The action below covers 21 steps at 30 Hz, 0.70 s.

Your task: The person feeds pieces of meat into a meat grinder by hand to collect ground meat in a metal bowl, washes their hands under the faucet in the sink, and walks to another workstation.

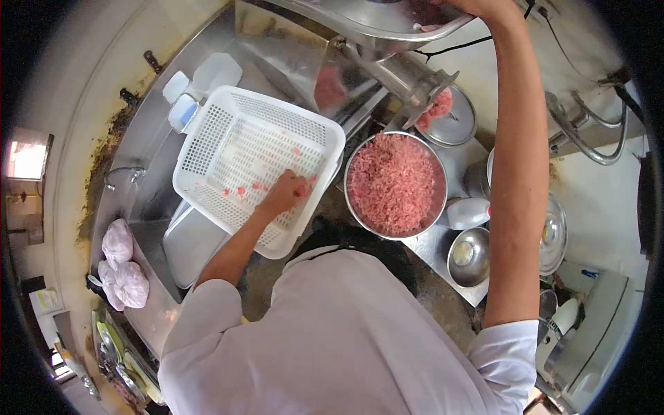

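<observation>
My left hand (282, 194) is inside the white perforated basket (259, 104), its fingers closed around a small piece of pink meat (302, 188). Several meat scraps lie on the basket floor. At the top edge, my right hand (477, 5) is at the rim of the metal tray (387, 31) on top of the grinder (404, 72); its fingers are mostly cut off by the frame. Minced meat (437, 107) hangs from the grinder's outlet. Below the outlet, a round metal bowl (444, 181) holds a heap of minced meat (394, 183).
Left of the basket are a faucet (124, 173), white plastic containers (183, 111) and tied pink bags (126, 266) on the steel counter. On the right stand an empty metal bowl (469, 257), a white bottle (468, 213) and a round lid (453, 121).
</observation>
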Each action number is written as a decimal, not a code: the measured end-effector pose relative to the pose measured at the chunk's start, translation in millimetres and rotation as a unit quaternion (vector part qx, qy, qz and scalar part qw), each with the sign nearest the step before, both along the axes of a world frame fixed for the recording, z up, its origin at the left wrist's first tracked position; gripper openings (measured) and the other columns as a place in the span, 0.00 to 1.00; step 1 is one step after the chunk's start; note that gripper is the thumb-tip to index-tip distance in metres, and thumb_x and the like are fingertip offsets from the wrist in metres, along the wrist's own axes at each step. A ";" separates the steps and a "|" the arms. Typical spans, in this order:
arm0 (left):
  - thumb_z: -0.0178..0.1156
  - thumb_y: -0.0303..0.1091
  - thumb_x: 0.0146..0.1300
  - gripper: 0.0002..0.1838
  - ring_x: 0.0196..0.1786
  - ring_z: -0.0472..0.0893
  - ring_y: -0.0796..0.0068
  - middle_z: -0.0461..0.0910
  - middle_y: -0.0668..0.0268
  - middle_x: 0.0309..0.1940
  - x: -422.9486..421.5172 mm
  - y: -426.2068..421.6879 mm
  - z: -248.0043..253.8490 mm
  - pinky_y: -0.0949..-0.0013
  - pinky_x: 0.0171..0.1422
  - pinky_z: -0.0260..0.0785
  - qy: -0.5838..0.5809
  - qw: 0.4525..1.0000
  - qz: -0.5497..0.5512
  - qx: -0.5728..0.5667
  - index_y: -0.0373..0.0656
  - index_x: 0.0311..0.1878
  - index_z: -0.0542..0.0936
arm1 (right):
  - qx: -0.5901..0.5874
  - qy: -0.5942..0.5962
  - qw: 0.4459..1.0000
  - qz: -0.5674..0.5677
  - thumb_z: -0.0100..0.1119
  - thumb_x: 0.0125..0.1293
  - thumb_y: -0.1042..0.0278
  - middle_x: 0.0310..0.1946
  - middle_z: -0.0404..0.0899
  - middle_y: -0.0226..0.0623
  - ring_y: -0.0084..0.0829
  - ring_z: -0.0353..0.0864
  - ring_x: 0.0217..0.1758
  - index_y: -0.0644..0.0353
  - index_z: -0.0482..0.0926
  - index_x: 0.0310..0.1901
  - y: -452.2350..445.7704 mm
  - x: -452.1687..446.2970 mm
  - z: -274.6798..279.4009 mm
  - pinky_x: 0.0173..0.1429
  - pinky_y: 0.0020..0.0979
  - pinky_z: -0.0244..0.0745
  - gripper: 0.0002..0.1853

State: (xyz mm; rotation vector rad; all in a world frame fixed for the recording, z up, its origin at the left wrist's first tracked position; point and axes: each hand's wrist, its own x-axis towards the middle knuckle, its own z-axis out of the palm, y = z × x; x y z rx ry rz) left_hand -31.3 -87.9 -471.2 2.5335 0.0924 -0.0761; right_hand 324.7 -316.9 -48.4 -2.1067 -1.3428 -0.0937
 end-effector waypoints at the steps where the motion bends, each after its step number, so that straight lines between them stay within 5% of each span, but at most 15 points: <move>1: 0.62 0.20 0.51 0.10 0.42 0.74 0.52 0.73 0.55 0.36 2.5 16.1 -2.4 0.55 0.48 0.68 -0.007 1.000 0.001 -0.005 0.40 0.38 0.78 | 0.002 0.001 1.000 0.000 0.60 0.55 0.75 0.30 0.86 0.39 0.31 0.82 0.33 0.68 0.86 0.42 0.8 -0.8 -0.1 0.41 0.34 0.79 0.13; 4: 0.62 0.20 0.49 0.08 0.40 0.77 0.56 0.77 0.56 0.29 -11.4 72.4 8.6 0.58 0.46 0.71 0.021 0.991 0.091 -0.098 0.36 0.34 0.77 | 0.007 0.020 0.999 -0.027 0.60 0.55 0.75 0.30 0.86 0.40 0.31 0.82 0.32 0.68 0.86 0.41 -0.6 -6.1 -1.4 0.41 0.34 0.79 0.13; 6: 0.69 0.29 0.47 0.09 0.42 0.82 0.55 0.83 0.55 0.33 -22.3 113.6 33.3 0.57 0.44 0.75 0.157 0.977 0.139 -0.030 0.39 0.30 0.79 | 0.020 -0.010 0.999 -0.025 0.60 0.54 0.74 0.29 0.86 0.40 0.31 0.82 0.32 0.68 0.86 0.40 -0.4 -9.3 0.5 0.40 0.34 0.78 0.13; 10: 0.72 0.33 0.46 0.13 0.45 0.83 0.52 0.85 0.58 0.32 -58.9 158.1 12.4 0.54 0.45 0.77 0.209 0.960 0.171 0.077 0.40 0.34 0.80 | 0.019 -0.049 0.999 0.005 0.60 0.54 0.73 0.29 0.86 0.40 0.30 0.82 0.32 0.68 0.85 0.41 -5.5 -20.6 6.7 0.39 0.33 0.77 0.14; 13: 0.69 0.35 0.50 0.21 0.47 0.80 0.36 0.81 0.44 0.40 -68.7 148.5 -37.7 0.46 0.49 0.79 0.195 0.941 0.165 0.221 0.45 0.49 0.78 | -0.012 -0.016 1.000 -0.024 0.60 0.54 0.74 0.28 0.86 0.38 0.29 0.82 0.31 0.69 0.85 0.42 -5.4 -14.1 7.0 0.37 0.32 0.76 0.14; 21: 0.69 0.36 0.55 0.32 0.53 0.77 0.31 0.69 0.34 0.53 -22.2 53.9 -16.1 0.41 0.55 0.76 0.221 0.954 0.138 0.152 0.46 0.64 0.69 | -0.002 -0.016 0.999 -0.031 0.60 0.55 0.75 0.26 0.84 0.38 0.28 0.80 0.27 0.68 0.86 0.42 -0.9 -13.5 5.6 0.34 0.32 0.76 0.13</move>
